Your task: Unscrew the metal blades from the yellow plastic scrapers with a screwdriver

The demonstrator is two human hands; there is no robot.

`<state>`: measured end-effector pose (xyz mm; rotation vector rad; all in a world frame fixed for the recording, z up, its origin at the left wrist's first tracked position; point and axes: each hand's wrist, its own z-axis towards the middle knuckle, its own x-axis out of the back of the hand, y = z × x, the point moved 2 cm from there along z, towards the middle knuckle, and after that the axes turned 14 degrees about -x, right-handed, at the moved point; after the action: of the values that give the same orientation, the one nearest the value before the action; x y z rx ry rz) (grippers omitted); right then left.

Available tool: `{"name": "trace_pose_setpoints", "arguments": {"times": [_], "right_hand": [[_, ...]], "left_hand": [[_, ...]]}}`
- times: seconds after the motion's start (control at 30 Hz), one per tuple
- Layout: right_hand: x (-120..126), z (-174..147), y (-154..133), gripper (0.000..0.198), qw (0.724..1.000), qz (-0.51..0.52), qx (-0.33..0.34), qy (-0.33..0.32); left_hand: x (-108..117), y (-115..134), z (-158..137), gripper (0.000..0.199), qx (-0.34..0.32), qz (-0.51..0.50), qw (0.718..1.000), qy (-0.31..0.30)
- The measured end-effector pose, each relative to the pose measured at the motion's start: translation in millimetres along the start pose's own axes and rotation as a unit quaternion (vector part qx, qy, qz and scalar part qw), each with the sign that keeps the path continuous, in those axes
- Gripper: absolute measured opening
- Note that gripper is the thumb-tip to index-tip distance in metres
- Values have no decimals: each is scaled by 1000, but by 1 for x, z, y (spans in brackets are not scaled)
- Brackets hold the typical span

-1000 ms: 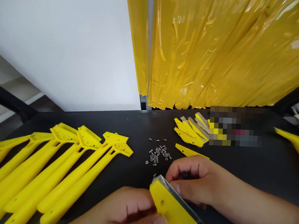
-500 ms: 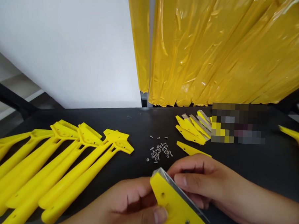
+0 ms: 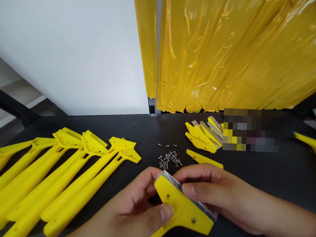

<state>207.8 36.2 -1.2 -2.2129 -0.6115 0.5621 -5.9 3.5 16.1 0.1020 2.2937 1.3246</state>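
Pos.: the yellow workpiece (image 3: 181, 211) is held up over the black table (image 3: 152, 132), btwn my L hand (image 3: 137, 203) and my R hand (image 3: 220, 189). L hand: pinching the workpiece, thumb on its near face at the handle side; fingers behind, partly hidden. R hand: thumb and curled fingers closed on the grey strip (image 3: 168, 178) along the far edge; exact fingertip contact behind it, can't tell.

Orient.: the wide head's long axis runs diag., upper L to lower R, w/ the strip parallel to it. Head lies to the R of my L thumb, and to the L of and below my R thumb. Both hands touch, so neither is nearer. Handle (image 3: 156, 233) points lower L, approx. square to the head; its end is out of view.

HW: upper-L hole (image 3: 168, 196) looks unfilled; a metal fastener (image 3: 193, 220) shows in the lower-R one. Loose screws & nuts (image 3: 168, 158) lie just beyond my hands; loose yellow plate (image 3: 204, 159) lies behind my R hand.
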Motion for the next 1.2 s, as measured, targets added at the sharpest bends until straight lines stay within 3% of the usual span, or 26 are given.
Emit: {"name": "trace_pose_setpoints", "arguments": {"times": [0.1,0.23,0.33,0.43,0.53,0.63,0.7,0.77,0.87,1.2], "right_hand": [[2,1,3,46,998,55,-39,-20],[5,2,3,47,995,91,-46,1],[9,3,0,41,990,142,-10,12],[12,1,-6,28,984,155,78,30],[16,-6,-12,20,970,40,194,138],[17,-14,-17,14,910,-150,277,271],[14,-18,-18,13,865,-244,318,302],[11,-21,-19,15,832,-303,362,292],[5,-25,-20,17,805,-344,420,240],[-5,-21,-16,14,796,-376,427,206]], "left_hand": [[0,0,-1,34,-15,6,1000,19],[5,-5,2,29,-77,36,995,49],[11,-4,6,29,-122,51,987,86],[17,6,9,23,-155,49,974,158],[23,17,11,20,-167,19,960,223],[27,21,13,20,-176,-6,950,260],[28,21,13,20,-179,-10,947,267],[29,19,13,20,-178,-10,949,262],[28,17,12,23,-175,-8,953,248],[28,14,10,18,-175,-13,954,244]]}}
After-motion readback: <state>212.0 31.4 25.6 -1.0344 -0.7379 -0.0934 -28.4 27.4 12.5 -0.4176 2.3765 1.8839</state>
